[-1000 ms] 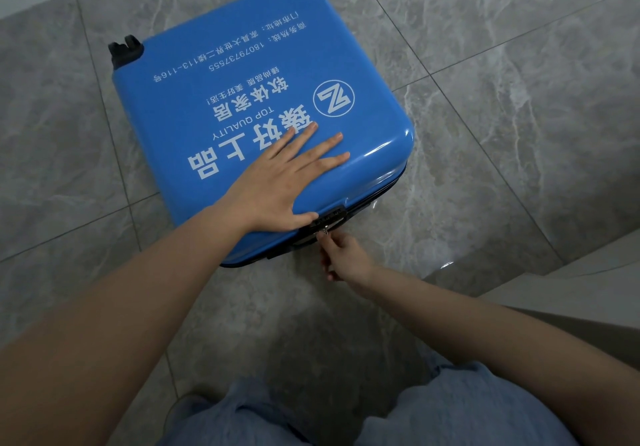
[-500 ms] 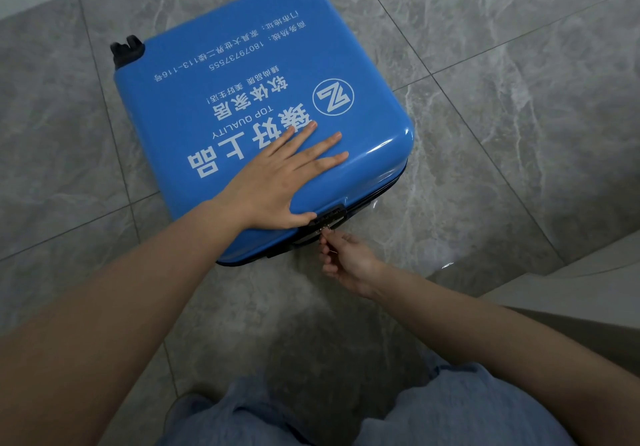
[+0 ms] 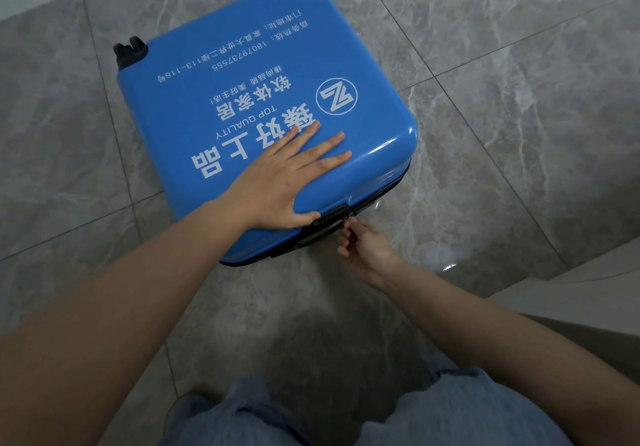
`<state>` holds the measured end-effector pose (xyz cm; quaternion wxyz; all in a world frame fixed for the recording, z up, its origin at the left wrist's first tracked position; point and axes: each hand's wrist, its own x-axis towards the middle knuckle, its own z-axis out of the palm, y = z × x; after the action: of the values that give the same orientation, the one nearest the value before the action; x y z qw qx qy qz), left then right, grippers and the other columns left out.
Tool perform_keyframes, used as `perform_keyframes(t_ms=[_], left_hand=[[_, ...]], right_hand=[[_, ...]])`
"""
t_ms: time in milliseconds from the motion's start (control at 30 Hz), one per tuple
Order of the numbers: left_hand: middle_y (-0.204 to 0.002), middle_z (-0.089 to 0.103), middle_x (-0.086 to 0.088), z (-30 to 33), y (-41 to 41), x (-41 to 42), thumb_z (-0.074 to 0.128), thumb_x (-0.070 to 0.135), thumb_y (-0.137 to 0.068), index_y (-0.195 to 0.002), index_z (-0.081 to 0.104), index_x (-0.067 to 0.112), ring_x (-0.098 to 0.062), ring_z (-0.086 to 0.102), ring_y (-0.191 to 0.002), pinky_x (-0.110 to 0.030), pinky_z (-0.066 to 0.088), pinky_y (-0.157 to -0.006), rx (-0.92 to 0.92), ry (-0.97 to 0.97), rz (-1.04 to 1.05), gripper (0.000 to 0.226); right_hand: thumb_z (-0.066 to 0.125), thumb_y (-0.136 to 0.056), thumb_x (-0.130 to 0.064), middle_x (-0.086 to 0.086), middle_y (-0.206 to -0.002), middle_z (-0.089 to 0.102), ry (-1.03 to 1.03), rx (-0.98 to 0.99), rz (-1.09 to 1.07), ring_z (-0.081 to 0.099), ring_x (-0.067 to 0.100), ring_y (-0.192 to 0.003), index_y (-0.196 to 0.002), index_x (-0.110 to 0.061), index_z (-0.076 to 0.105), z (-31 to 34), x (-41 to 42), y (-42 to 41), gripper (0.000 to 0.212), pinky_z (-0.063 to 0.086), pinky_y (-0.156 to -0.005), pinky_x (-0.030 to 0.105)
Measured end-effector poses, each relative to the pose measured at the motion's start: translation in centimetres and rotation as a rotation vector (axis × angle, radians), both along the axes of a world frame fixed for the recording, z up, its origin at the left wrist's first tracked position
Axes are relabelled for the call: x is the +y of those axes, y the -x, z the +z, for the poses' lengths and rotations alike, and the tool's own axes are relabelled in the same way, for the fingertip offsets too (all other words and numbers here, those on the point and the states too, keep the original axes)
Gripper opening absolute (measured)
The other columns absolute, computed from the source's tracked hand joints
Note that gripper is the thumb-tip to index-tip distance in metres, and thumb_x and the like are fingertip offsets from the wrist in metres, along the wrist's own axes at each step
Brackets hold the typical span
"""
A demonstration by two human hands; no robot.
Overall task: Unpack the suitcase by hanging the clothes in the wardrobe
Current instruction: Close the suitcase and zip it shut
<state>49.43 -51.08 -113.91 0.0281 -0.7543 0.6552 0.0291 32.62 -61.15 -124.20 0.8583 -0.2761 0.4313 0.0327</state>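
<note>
A closed blue hard-shell suitcase (image 3: 214, 106) with white printed lettering lies flat on the grey tiled floor, its black wheels at the far end. My left hand (image 3: 284, 182) presses flat on the lid near its front edge, fingers straight and spread. My right hand (image 3: 363, 248) is just below the front edge and pinches the small metal zipper pull (image 3: 350, 221) beside the black combination lock (image 3: 330, 218). No clothes or wardrobe are in view.
Grey marble-look floor tiles (image 3: 519, 99) surround the suitcase. A pale raised surface or ledge (image 3: 588, 283) runs along the right near corner. My knees in light blue jeans (image 3: 450, 418) fill the bottom of the view.
My right hand has shifted slightly right and up along the front edge at the zipper pull. My left hand stays pressed on the lid.
</note>
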Motion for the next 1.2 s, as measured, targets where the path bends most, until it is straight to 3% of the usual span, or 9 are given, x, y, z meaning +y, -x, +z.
perform_keyframes(t_ms=[133, 267, 500, 800, 933, 1033, 1100, 1200], left_hand=[[-0.165, 0.007, 0.006, -0.1, 0.1, 0.0, 0.064, 0.058, -0.076, -0.156, 0.014, 0.030, -0.025, 0.000, -0.152, -0.047, 0.008, -0.123, 0.025, 0.017, 0.010, 0.098], [-0.165, 0.005, 0.006, -0.1, 0.2, -0.1, 0.063, 0.058, -0.075, -0.156, 0.013, 0.031, -0.025, -0.001, -0.152, -0.047, 0.008, -0.123, 0.012, 0.010, 0.016, 0.099], [-0.165, 0.004, 0.007, -0.2, 0.4, 0.0, 0.064, 0.057, -0.074, -0.156, 0.012, 0.032, -0.025, -0.002, -0.152, -0.049, 0.009, -0.122, 0.007, 0.001, 0.011, 0.100], [-0.165, 0.003, 0.007, -0.1, 0.5, 0.1, 0.063, 0.057, -0.074, -0.155, 0.012, 0.032, -0.024, -0.002, -0.152, -0.047, 0.007, -0.123, 0.007, 0.003, 0.009, 0.099], [-0.165, 0.003, 0.007, 0.0, 0.4, 0.1, 0.062, 0.057, -0.074, -0.155, 0.012, 0.032, -0.025, -0.002, -0.152, -0.047, 0.007, -0.123, 0.001, 0.001, 0.007, 0.099], [-0.165, 0.003, 0.007, -0.1, 0.4, 0.1, 0.062, 0.057, -0.075, -0.155, 0.012, 0.032, -0.024, -0.003, -0.152, -0.046, 0.006, -0.123, 0.006, 0.003, 0.009, 0.098], [-0.165, 0.003, 0.007, -0.1, 0.4, 0.2, 0.062, 0.057, -0.075, -0.155, 0.011, 0.033, -0.024, -0.003, -0.152, -0.046, 0.006, -0.123, 0.006, 0.004, 0.009, 0.098], [-0.165, 0.003, 0.007, -0.1, 0.4, 0.1, 0.062, 0.057, -0.075, -0.155, 0.011, 0.032, -0.024, -0.003, -0.152, -0.046, 0.006, -0.123, 0.005, 0.003, 0.009, 0.098]], right_hand=[[0.033, -0.107, -0.027, -0.002, -0.064, 0.039, 0.171, 0.014, 0.220, 0.037, 0.009, -0.053, -0.078, -0.017, 0.045, -0.4, -1.0, 1.0, 0.033, 0.035, -0.047, 0.020], [0.032, -0.107, -0.031, -0.005, -0.061, 0.037, 0.209, 0.046, 0.310, 0.037, 0.008, -0.050, -0.078, -0.020, 0.041, -0.4, -0.5, 0.8, 0.032, 0.035, -0.046, 0.020], [0.028, -0.107, -0.029, -0.001, -0.060, 0.030, 0.126, 0.068, 0.410, 0.027, 0.012, -0.050, -0.075, -0.018, 0.036, 0.8, 0.7, 0.2, 0.035, 0.022, -0.042, 0.022], [0.028, -0.107, -0.029, 0.000, -0.060, 0.032, 0.150, 0.134, 0.484, 0.028, 0.013, -0.049, -0.074, -0.017, 0.036, 1.3, 2.5, -0.6, 0.036, 0.022, -0.039, 0.021], [0.029, -0.107, -0.027, 0.004, -0.064, 0.045, 0.236, 0.150, 0.505, 0.045, 0.015, -0.051, -0.079, -0.015, 0.047, 0.9, 2.1, -0.5, 0.035, 0.033, -0.045, 0.024], [0.028, -0.108, -0.021, 0.007, -0.068, 0.053, 0.284, 0.147, 0.477, 0.058, 0.018, -0.060, -0.097, -0.011, 0.057, 0.9, 1.6, -0.2, 0.032, 0.041, -0.052, 0.026], [0.029, -0.108, -0.019, 0.006, -0.068, 0.056, 0.300, 0.142, 0.468, 0.061, 0.018, -0.063, -0.108, -0.009, 0.057, 1.0, 1.4, -0.1, 0.030, 0.044, -0.053, 0.026], [0.028, -0.107, -0.017, 0.007, -0.068, 0.058, 0.449, 0.166, 0.575, 0.061, 0.018, -0.062, -0.107, -0.010, 0.056, 1.3, 1.5, -0.1, 0.029, 0.047, -0.051, 0.026]])
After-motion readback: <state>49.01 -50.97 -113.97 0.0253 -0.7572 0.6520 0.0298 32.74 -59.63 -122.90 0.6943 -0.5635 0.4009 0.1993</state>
